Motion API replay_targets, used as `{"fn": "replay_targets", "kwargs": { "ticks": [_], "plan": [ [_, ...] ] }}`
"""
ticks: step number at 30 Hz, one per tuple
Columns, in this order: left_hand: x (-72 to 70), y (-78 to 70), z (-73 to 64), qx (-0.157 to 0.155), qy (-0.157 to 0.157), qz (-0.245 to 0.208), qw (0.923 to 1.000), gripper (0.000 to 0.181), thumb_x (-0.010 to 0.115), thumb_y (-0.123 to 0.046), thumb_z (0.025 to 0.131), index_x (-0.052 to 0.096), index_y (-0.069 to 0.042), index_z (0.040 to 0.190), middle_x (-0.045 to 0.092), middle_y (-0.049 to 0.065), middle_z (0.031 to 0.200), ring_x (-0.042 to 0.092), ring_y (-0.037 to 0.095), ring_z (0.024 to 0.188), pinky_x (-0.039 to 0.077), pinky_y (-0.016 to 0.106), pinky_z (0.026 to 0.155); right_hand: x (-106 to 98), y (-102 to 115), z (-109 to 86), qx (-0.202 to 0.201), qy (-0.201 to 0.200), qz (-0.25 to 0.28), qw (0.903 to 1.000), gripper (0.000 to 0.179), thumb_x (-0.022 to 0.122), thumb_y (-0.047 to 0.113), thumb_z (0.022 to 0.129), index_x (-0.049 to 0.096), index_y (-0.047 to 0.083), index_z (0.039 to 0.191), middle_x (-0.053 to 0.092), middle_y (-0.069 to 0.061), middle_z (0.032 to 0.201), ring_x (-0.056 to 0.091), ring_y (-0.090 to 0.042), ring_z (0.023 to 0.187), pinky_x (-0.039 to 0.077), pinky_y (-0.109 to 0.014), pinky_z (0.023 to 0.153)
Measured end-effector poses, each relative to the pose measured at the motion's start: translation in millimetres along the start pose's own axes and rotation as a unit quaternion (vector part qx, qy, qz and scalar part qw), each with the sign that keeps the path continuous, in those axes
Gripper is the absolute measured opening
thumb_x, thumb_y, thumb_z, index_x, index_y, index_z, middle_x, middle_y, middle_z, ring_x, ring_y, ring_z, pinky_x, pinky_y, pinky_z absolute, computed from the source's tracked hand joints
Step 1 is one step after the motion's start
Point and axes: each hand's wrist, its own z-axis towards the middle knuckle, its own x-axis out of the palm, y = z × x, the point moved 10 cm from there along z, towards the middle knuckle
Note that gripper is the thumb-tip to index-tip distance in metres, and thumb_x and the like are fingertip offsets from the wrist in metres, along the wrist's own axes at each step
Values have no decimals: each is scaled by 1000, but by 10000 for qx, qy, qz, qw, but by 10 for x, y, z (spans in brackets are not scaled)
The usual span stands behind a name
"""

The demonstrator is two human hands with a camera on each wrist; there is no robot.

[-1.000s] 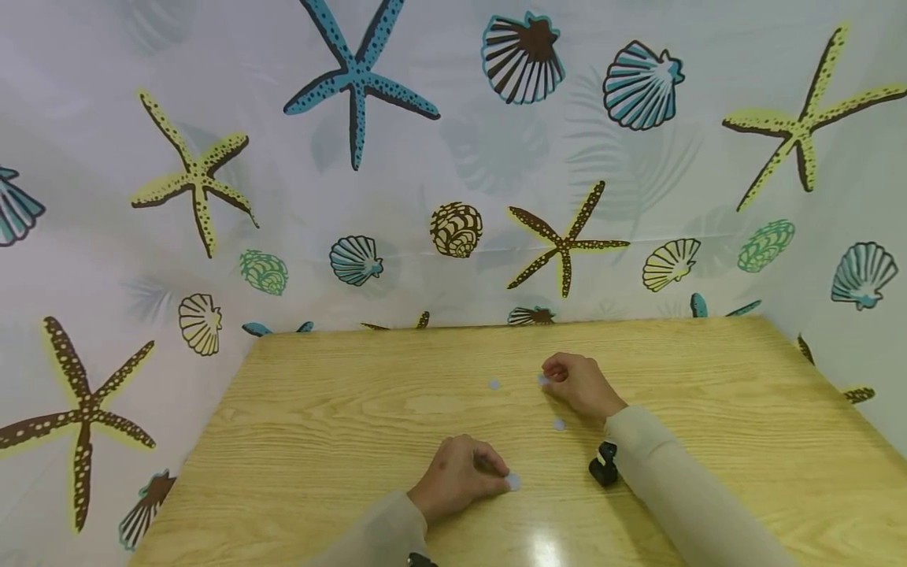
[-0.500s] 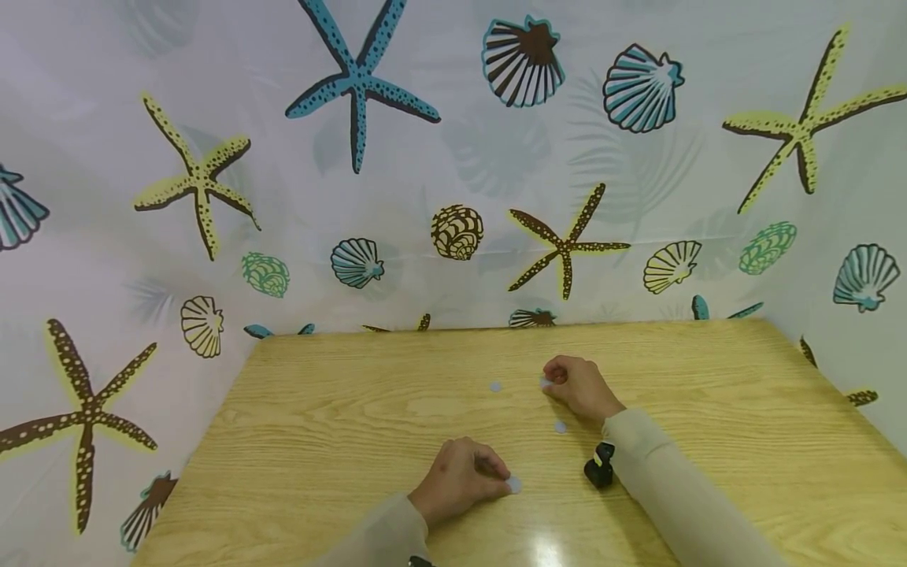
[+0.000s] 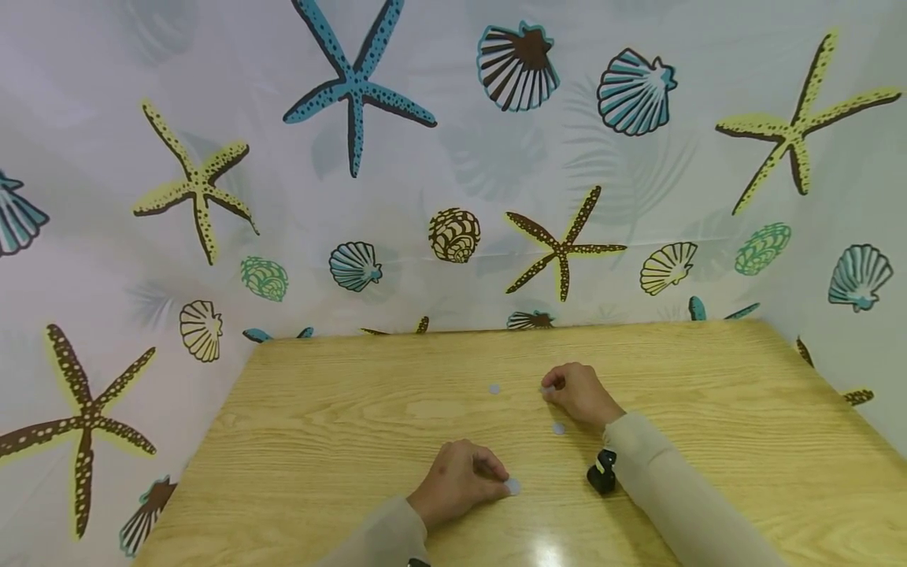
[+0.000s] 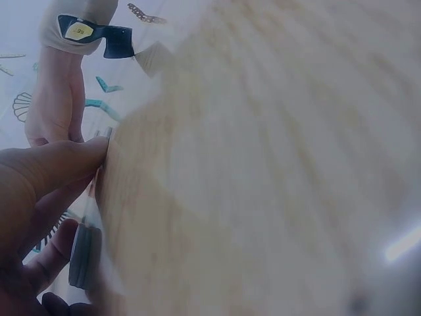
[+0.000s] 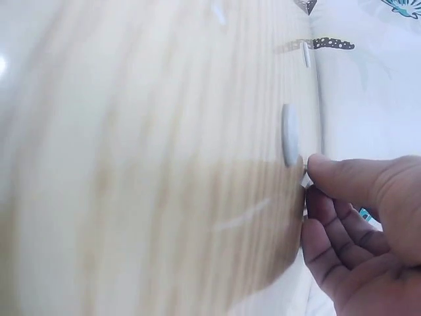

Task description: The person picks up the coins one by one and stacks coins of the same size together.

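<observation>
My left hand (image 3: 457, 482) is low on the wooden table, its thumb and fingertips pinching the edge of a small white disc (image 3: 513, 487). Farther back, my right hand (image 3: 583, 392) pinches another white disc (image 3: 547, 390), mostly covered by the fingertips. Close to that hand a third disc (image 3: 558, 428) lies flat, and one more disc (image 3: 494, 389) lies to its left. In the left wrist view, a thick grey disc (image 4: 80, 257) shows edge-on beside the curled fingers; I cannot tell if they touch it. The right wrist view shows the near disc (image 5: 289, 135) edge-on.
The wooden table (image 3: 340, 441) runs back to a white cloth (image 3: 411, 181) printed with starfish and shells, which hangs along the back and sides. A black wrist device (image 3: 602, 472) sits on the right sleeve.
The head view has shifted slightly. The right fingertips now cover more of their disc. The left hand and the loose discs stay in place.
</observation>
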Motion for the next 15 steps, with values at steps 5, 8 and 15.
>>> {"fn": "replay_targets", "kwargs": {
  "ticks": [5,8,15],
  "plan": [
    [-7,4,4,-63,-28,72,10000,12,87,-16,77,76,-18,83,71,-16,83,61,2,85,46,41,94,-16,-39,-44,154,14,228,9996,14,72,1,89,72,-6,102,72,-13,96,67,-25,87,55,-42,79],
    [-7,5,4,-72,-30,79,9999,12,87,-16,77,76,-18,82,72,-16,83,61,2,85,45,41,95,-24,-99,-67,362,66,424,9984,19,72,4,91,72,-5,107,73,-12,99,68,-24,90,55,-40,80],
    [-1,-4,-4,-51,13,-71,10000,12,86,-13,78,76,-16,83,72,-14,84,62,3,84,49,36,91,-100,-197,-127,714,93,814,9941,26,72,8,91,71,-5,113,70,-15,106,65,-24,91,54,-34,75]
  ]
}}
